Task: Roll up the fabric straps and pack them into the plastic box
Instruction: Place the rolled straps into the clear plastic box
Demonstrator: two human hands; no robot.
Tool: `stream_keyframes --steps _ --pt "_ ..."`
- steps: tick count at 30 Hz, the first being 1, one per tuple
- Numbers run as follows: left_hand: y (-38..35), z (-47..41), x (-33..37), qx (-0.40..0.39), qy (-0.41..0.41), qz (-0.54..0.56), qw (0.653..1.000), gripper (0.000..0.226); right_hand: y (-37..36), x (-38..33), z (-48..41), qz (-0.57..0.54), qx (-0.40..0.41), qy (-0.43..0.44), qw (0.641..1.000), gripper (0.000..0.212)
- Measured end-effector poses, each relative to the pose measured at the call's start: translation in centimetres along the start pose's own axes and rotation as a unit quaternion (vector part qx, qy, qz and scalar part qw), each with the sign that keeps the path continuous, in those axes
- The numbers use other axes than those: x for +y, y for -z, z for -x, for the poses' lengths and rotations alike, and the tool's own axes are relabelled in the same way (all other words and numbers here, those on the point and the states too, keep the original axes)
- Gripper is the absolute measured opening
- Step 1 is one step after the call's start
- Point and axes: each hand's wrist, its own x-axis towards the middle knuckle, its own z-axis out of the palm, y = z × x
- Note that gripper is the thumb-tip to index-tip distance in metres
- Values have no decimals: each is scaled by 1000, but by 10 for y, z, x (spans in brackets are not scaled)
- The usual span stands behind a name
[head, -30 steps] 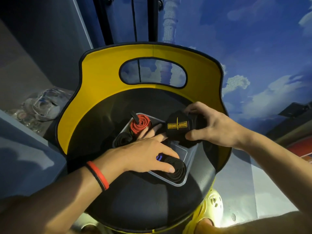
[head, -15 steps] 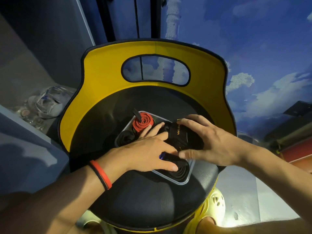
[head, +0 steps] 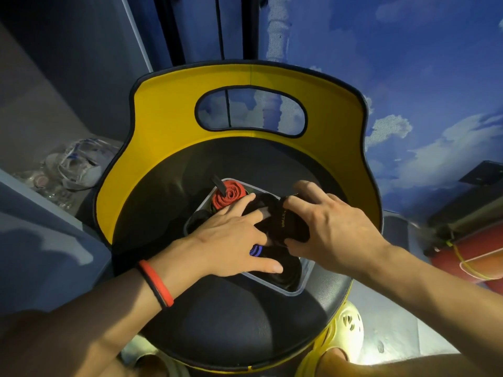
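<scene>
Head view: grips the black strap roll [head: 288, 227] in the right hand [head: 334, 229], thumb and fingers curled round it. Has lowered it within the last second from above the far rim into the middle of the plastic box [head: 306, 270] on the chair seat [head: 217, 322]. Keeps the left hand [head: 234, 240] flat, fingers straight, pressing the packed rolls beside the red roll [head: 228, 195]. Probably leaves only seating and letting go of this roll.

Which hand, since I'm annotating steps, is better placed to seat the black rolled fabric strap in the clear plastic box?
Right hand: it grips that strap over the box; the left hand lies flat, open.
</scene>
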Motion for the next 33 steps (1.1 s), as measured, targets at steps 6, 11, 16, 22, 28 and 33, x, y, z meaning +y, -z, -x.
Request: stream_keyframes --steps 6,11,16,22,28,33 --pt "4 0 12 4 42 -4 999 67 0 -11 -4 55 -30 6 998 64" --pt "6 0 18 10 52 -42 998 53 5 -18 -8 76 -41 4 996 53" --pt "0 -4 14 13 50 -51 997 76 2 -23 -20 110 -43 -7 993 39" --pt "-4 -5 8 15 42 -48 998 77 -22 -28 -35 148 -79 32 985 40" --pt "-6 -4 3 20 26 -26 999 66 -25 1 -11 17 -9 66 998 55" --pt "-10 -6 2 24 15 -12 1000 63 -24 27 -1 -14 -85 -51 995 78"
